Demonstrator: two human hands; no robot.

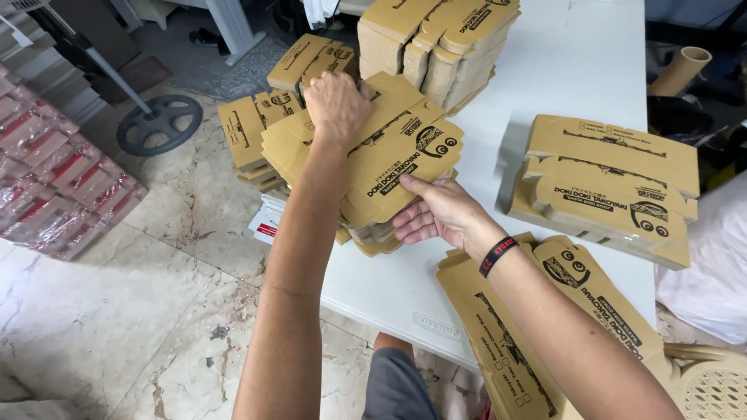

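Left hand (pixel 336 105) lies palm down on the far end of the top flat box (pixel 381 152), a brown cardboard blank with black print. Fingers curl over its far edge; grip narrow, pressing rather than pinching.

Right hand (pixel 437 214) comes in from the near right. Thumb lies on the top face of the same flat box, fingers tucked under its near edge, so the grip is closed on the cardboard. A black wristband with red marks (pixel 498 256) sits on that wrist.

The flat box tops a short stack of blanks (pixel 373 233) at the left edge of the white counter (pixel 576 70), overhanging it.

Far behind, a taller pile of folded boxes (pixel 436 39). To the right, well apart, another stack (pixel 607 187). Near right, more blanks (pixel 529 327) run under the right forearm. Left of the counter, further brown blanks (pixel 249 132) sit above the marble floor (pixel 117 311).
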